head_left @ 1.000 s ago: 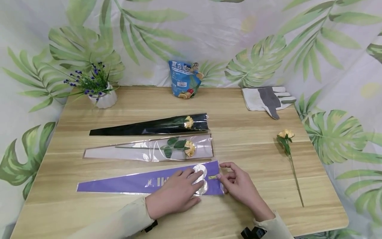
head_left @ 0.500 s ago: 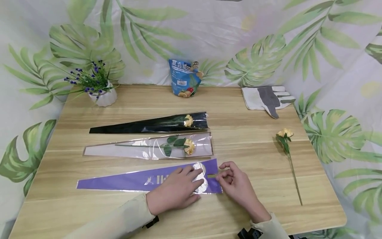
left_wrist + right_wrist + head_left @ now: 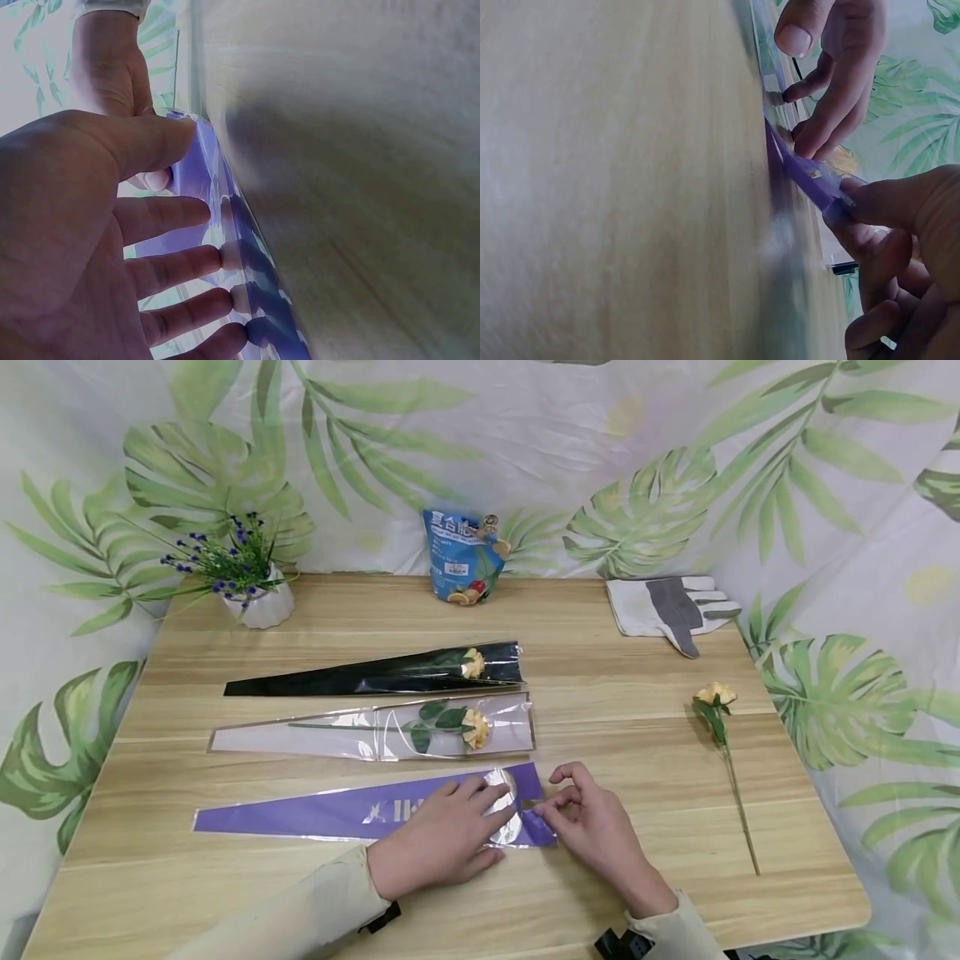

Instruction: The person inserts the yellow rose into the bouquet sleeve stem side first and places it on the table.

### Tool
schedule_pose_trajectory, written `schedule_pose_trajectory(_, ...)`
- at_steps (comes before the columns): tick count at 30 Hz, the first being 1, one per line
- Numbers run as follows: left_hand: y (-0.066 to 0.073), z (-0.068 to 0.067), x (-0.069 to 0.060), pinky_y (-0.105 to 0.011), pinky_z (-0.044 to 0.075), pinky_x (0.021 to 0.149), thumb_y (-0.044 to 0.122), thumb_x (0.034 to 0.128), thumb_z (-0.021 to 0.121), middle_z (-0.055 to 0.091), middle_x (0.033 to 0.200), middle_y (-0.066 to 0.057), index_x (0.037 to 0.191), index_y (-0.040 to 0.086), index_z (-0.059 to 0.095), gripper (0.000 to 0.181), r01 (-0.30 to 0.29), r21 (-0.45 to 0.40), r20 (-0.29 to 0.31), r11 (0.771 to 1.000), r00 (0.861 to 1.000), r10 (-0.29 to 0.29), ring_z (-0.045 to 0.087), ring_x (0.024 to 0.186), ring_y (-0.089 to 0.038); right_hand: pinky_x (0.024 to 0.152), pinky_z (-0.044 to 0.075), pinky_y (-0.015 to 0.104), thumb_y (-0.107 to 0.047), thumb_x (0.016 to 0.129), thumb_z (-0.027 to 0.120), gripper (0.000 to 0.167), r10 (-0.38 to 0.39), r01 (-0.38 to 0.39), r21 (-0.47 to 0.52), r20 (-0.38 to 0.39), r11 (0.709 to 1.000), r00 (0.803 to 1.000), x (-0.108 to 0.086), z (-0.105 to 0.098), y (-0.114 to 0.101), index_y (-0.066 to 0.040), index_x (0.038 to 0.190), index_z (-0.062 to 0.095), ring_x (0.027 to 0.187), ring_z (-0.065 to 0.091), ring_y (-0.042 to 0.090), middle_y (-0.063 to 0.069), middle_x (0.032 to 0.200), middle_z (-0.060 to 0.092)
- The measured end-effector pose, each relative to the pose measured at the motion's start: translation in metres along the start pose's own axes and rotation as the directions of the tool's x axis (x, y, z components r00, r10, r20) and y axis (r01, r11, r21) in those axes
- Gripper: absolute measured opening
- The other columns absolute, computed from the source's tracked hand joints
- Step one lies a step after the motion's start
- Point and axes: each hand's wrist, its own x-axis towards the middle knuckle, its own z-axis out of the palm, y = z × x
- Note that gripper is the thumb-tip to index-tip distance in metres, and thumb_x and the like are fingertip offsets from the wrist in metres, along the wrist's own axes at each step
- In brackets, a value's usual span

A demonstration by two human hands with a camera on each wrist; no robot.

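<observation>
A: What's the person wearing? I'm remote, need your eyes too.

B: I get pale beige both sides. Left sleeve [image 3: 300, 906]: long, plain, lightly creased, ends at the wrist. Right sleeve [image 3: 686, 935]: same shade; its cuff reads near-white on the left wrist cam.

A: Wrist hardware?

B: Black. I've got a small block [image 3: 380, 918] by the left cuff, mostly hidden. Right side carries a boxier unit [image 3: 626, 946], angular, cropped at the bottom of the head view. Markings too small for me to read.

A: Hands?

B: Both bare. Left hand [image 3: 442, 842] shows a short, rounded thumbnail [image 3: 793, 41]. Right hand [image 3: 592, 828]: slim fingers.
</observation>
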Motion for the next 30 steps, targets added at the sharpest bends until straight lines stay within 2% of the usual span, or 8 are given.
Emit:
schedule_pose_trajectory(7, -0.001, 0.002, 0.0, -0.046, 0.047, 0.098, 0.055, 0.0948, 0.063, 0.053, 0.145, -0.007, 0.136, 0.02, 0.066, 0.053, -0.017, 0.008, -0.04, 1.0, 0.999, 0.017, 0.05, 0.127, -0.03, 0.046, 0.041, 0.022, -0.01, 0.083, 0.085, 0.029, -0.08, 0.078, -0.057, -0.025, 0.995, 0.997, 0.001, 0.001, 0.001, -0.015, 0.102, 0.065, 0.055, 0.051, 0.002, -0.011, 0.084, 0.072)
schedule_pose_trajectory(11, -0.001, 0.004, -0.001, -0.047, 0.046, 0.099, 0.055, 0.0948, 0.063, 0.052, 0.145, -0.007, 0.135, 0.02, 0.066, 0.053, -0.017, 0.009, -0.037, 1.0, 0.999, 0.017, 0.05, 0.127, -0.03, 0.045, 0.043, 0.023, -0.01, 0.085, 0.084, 0.028, -0.063, 0.063, -0.022, 0.007, 0.998, 0.998, 0.0, 0.002, 0.0, -0.014, 0.108, 0.068, 0.054, 0.052, 0.003, -0.012, 0.085, 0.072)
schedule_pose_trajectory(17, 0.0, 0.005, -0.001, -0.047, 0.045, 0.1, 0.054, 0.0964, 0.061, 0.051, 0.147, -0.008, 0.137, 0.02, 0.064, 0.054, -0.017, -0.009, -0.029, 1.0, 0.999, 0.017, 0.048, 0.128, -0.029, 0.052, 0.046, 0.025, -0.027, 0.098, 0.071, 0.011, 0.005, -0.006, 0.029, 0.048, 1.0, 0.999, -0.005, 0.001, 0.001, -0.02, 0.105, 0.072, 0.058, 0.053, 0.006, -0.014, 0.08, 0.066)
schedule_pose_trajectory(21, -0.001, 0.003, 0.001, -0.046, 0.047, 0.098, 0.053, 0.0966, 0.061, 0.052, 0.145, -0.008, 0.136, 0.019, 0.065, 0.052, -0.023, -0.016, -0.034, 1.0, 0.999, 0.022, 0.049, 0.127, -0.029, 0.056, 0.047, 0.026, -0.027, 0.104, 0.06, 0.015, -0.012, 0.009, 0.051, 0.047, 0.999, 0.999, -0.006, 0.0, 0.001, -0.02, 0.108, 0.073, 0.063, 0.054, 0.007, -0.01, 0.084, 0.066)
schedule_pose_trajectory(24, -0.002, 0.002, 0.003, -0.046, 0.046, 0.099, 0.049, 0.1007, 0.057, 0.054, 0.143, -0.006, 0.135, 0.019, 0.066, 0.046, 0.023, -0.099, -0.027, 0.995, 0.999, -0.026, 0.049, 0.127, -0.028, 0.059, 0.047, 0.025, -0.021, 0.104, 0.061, 0.014, -0.066, 0.064, 0.058, 0.038, 0.996, 0.997, -0.004, 0.002, 0.0, -0.019, 0.109, 0.074, 0.069, 0.055, 0.006, -0.011, 0.094, 0.067)
schedule_pose_trajectory(26, -0.003, 0.001, 0.006, -0.045, 0.046, 0.099, 0.044, 0.1046, 0.051, 0.059, 0.137, -0.004, 0.13, 0.018, 0.069, 0.041, 0.085, -0.225, -0.037, 0.971, 0.995, -0.096, 0.051, 0.123, -0.026, 0.056, 0.045, 0.024, -0.019, 0.102, 0.064, 0.012, -0.109, 0.107, 0.051, 0.029, 0.993, 0.994, -0.002, 0.006, -0.002, -0.02, 0.108, 0.074, 0.066, 0.052, 0.005, -0.013, 0.092, 0.064)
schedule_pose_trajectory(27, -0.005, 0.001, 0.007, -0.044, 0.046, 0.097, 0.042, 0.1064, 0.048, 0.062, 0.132, -0.002, 0.127, 0.018, 0.071, 0.04, 0.116, -0.298, -0.046, 0.947, 0.99, -0.136, 0.053, 0.119, -0.024, 0.054, 0.044, 0.023, -0.02, 0.101, 0.065, 0.011, -0.127, 0.126, 0.047, 0.026, 0.991, 0.991, -0.001, 0.008, -0.003, -0.02, 0.108, 0.074, 0.065, 0.051, 0.004, -0.014, 0.091, 0.063)
schedule_pose_trajectory(30, -0.009, -0.001, 0.014, -0.037, 0.049, 0.084, 0.041, 0.1082, 0.045, 0.069, 0.102, 0.008, 0.106, 0.019, 0.076, 0.038, 0.182, -0.52, -0.064, 0.835, 0.966, -0.25, 0.057, 0.101, -0.016, 0.05, 0.04, 0.021, -0.02, 0.1, 0.068, 0.01, -0.17, 0.169, 0.035, 0.007, 0.985, 0.985, -0.001, 0.011, -0.004, -0.021, 0.107, 0.074, 0.061, 0.047, 0.003, -0.016, 0.09, 0.06)
